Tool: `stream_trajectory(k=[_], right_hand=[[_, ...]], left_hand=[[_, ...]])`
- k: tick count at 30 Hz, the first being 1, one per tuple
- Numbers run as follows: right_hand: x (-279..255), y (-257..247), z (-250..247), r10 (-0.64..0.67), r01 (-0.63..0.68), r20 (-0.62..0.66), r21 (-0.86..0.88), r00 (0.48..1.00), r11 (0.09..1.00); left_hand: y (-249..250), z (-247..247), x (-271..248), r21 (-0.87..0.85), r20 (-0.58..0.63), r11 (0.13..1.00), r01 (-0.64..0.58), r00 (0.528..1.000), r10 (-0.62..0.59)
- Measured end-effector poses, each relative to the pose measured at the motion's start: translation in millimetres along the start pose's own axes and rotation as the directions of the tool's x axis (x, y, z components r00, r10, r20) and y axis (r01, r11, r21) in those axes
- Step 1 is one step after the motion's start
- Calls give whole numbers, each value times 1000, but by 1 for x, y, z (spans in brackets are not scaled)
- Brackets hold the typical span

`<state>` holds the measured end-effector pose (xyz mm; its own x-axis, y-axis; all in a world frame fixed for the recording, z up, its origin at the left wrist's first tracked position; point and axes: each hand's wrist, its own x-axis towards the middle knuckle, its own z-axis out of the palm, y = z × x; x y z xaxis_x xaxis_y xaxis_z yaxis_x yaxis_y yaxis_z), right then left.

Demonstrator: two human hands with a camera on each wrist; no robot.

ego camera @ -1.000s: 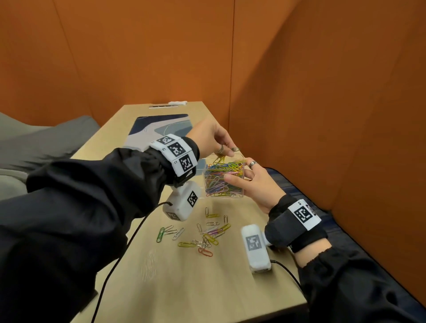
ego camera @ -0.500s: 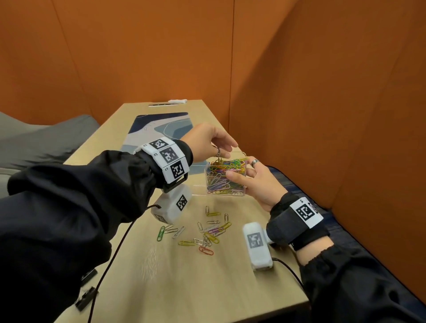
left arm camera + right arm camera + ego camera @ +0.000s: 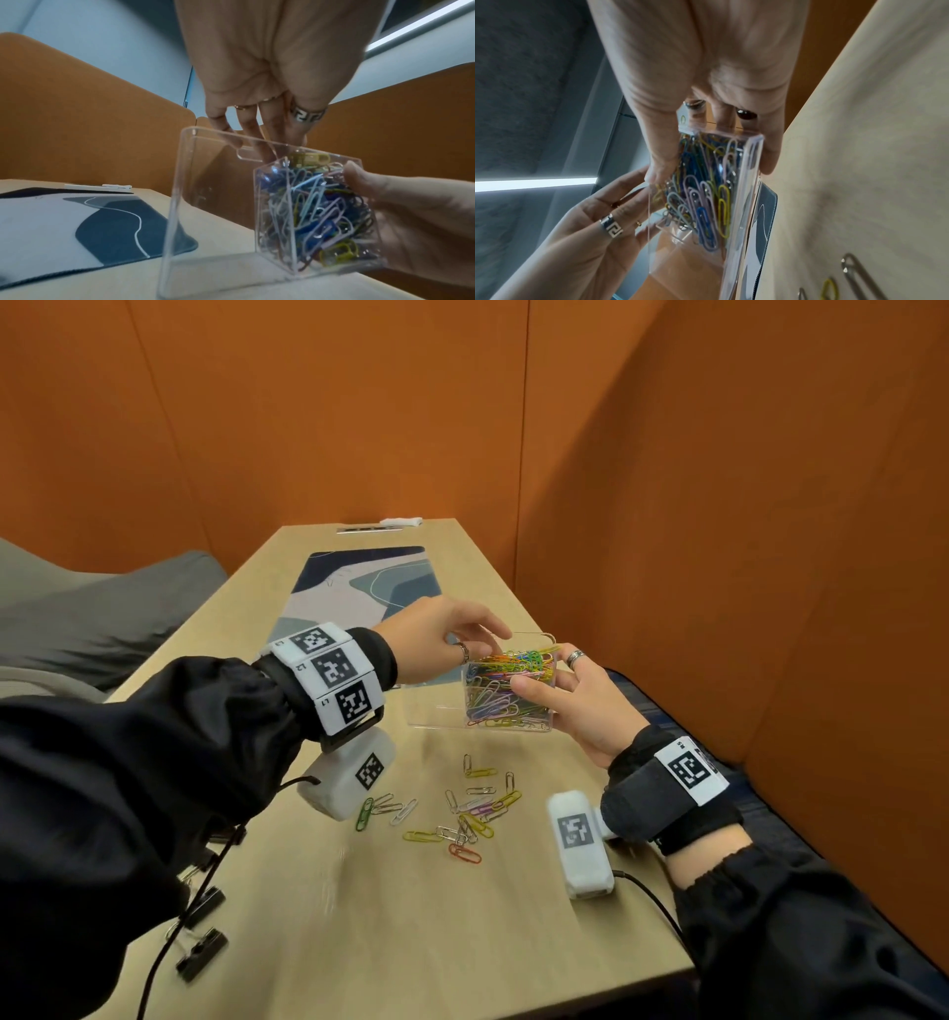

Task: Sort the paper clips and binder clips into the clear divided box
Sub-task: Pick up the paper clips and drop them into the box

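Observation:
My right hand (image 3: pixel 575 706) grips the clear divided box (image 3: pixel 436 713), thumb on its near face and fingers behind, holding it tilted on the table. One compartment is packed with coloured paper clips (image 3: pixel 506 690); the one beside it looks empty. My left hand (image 3: pixel 441 634) reaches over the box's top, fingers fairly straight and touching the rim and the clips. The left wrist view shows the left hand (image 3: pixel 257 81) and box (image 3: pixel 205 192). The right wrist view shows the right hand (image 3: pixel 706 60), box (image 3: pixel 741 203) and left hand (image 3: pixel 577 233). Loose paper clips (image 3: pixel 477 814) lie nearer me. Black binder clips (image 3: pixel 203 950) sit at the lower left.
A patterned desk mat (image 3: pixel 359 588) lies beyond the box, and a small white item (image 3: pixel 400 522) sits at the table's far end. Orange partition walls close in behind and on the right. The table's right edge runs just past my right hand.
My left hand, which pinched a clip above the box a second ago, has come down onto the box's top with its fingers spread out. My right hand has kept its hold on the box.

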<state>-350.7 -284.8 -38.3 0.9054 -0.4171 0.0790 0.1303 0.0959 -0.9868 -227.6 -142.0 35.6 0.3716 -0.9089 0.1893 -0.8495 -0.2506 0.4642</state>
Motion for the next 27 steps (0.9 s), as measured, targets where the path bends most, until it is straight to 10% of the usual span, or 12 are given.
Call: stream_trajectory(k=[7, 10, 16, 27], right_hand=[[0, 0, -2, -11, 11, -25, -31, 1000, 999], [-2, -3, -1, -10, 3, -84, -73, 996, 997], [-2, -4, -1, -5, -4, -108, -81, 994, 997], [-2, -3, -2, 11, -24, -112, -109, 994, 994]], left_hand=[[-11, -17, -22, -50, -222, 993, 105, 968, -113], [-19, -20, -41, -27, 36, 953, 301, 953, -300], [-41, 10, -70, 247, 474, 775, 581, 625, -620], [-13, 34, -59, 90, 451, 910, 405, 798, -399]])
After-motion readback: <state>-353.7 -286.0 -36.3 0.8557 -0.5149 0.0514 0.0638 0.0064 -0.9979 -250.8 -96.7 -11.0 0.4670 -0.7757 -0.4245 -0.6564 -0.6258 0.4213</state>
